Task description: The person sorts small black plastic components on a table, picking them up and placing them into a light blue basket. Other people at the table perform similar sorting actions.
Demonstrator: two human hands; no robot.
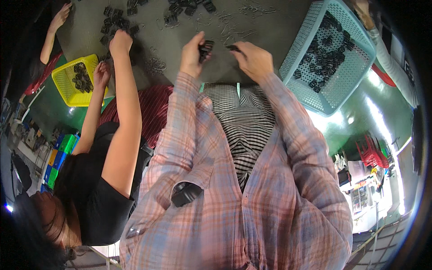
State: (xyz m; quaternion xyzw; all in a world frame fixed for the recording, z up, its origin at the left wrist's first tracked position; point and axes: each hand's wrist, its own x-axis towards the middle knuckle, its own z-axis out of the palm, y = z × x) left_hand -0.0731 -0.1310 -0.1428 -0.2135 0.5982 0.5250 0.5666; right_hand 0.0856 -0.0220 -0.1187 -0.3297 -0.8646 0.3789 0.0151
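While you sit at this grey table, the scene reads from largest to smallest as below.

Table (270, 31): it lies beyond both your hands, a grey top strewn with black clips and loose wire handles.

Teal basket (328, 58): it stands just to the right of your right hand, tilted, its mesh floor scattered with black binder clips (326, 63).

Yellow basket (74, 78): it sits well to the left of your left hand, beside the neighbour's nearer hand, with a small heap of black clips inside.

Neighbour: a person in a black top works at your left, one bare hand (120, 42) on the table near a pile of clips, the other at the yellow basket's edge.

Your left hand (193, 54): the fingers are curled closed around a black binder clip (206, 47), which stands out from the fist toward your right hand.

Your right hand (254, 58): the fingertips pinch a small dark piece (233, 47), which may be a clip or a wire handle; it is too small to tell.

Key relation: the two pieces lie between your hands, near each other but apart. The clip in your left hand has its long axis roughly upright in the view, running away from you across the table. The dark piece points left, toward the clip, long axis roughly across. Neither hand is clearly nearer the gap.

Loose wire handles (155, 65): a tangle lies left of your left hand.
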